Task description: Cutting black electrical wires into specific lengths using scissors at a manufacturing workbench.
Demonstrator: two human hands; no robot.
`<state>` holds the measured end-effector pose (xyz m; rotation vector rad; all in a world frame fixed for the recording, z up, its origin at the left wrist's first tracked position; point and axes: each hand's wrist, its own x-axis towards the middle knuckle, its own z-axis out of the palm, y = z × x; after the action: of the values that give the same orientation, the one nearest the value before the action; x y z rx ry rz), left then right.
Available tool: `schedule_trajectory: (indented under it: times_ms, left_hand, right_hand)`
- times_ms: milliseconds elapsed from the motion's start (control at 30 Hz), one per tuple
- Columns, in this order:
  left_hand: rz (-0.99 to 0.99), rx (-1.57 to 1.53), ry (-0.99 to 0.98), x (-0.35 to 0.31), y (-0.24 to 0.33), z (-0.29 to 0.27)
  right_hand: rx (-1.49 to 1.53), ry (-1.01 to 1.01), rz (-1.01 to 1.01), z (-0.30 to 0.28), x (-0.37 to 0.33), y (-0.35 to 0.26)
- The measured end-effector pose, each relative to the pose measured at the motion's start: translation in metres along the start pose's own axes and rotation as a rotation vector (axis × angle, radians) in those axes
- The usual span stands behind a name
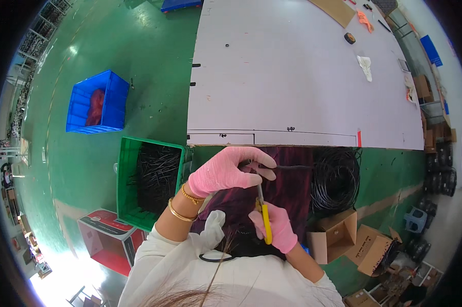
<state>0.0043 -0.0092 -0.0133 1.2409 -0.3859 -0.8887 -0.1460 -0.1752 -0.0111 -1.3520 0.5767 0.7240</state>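
My left hand (223,171), in a pink glove, is closed in a pinch on a black cable (295,167) just past the table's near edge. From my fingers the cable runs right toward a large black coil (335,179). My right hand (279,230), also gloved in pink, grips yellow-handled scissors (266,222) below and slightly right of the left hand. Their narrow metal blade points up, close under the left fingertips; whether it touches the cable I cannot tell. The tool's far handle is partly hidden by my right fingers.
A white table (292,87) with drawn lines lies ahead, bearing a tape roll (349,38) and a white glove (365,68). At left stand a green bin (122,179) of short black pieces and a blue crate (113,105). Cardboard boxes (318,248) sit at lower right.
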Motion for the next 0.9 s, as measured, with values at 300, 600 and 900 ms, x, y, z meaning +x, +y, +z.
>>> schedule_trajectory:
  times_ms: [300, 600, 900]
  left_hand:
    - [-0.009, -0.076, 0.066, -0.025, 0.017, 0.002]
    - [0.140, 1.285, 1.036, -0.110, 0.011, -0.040]
    - [0.698, 1.311, 0.925, -0.037, -0.036, -0.002]
  right_hand:
    - [-0.717, 0.513, -0.899, -0.064, 0.043, -0.029]
    - [-1.065, 0.363, -1.027, -0.037, 0.053, -0.086]
    - [-1.224, 0.012, -0.837, -0.001, 0.099, -0.137]
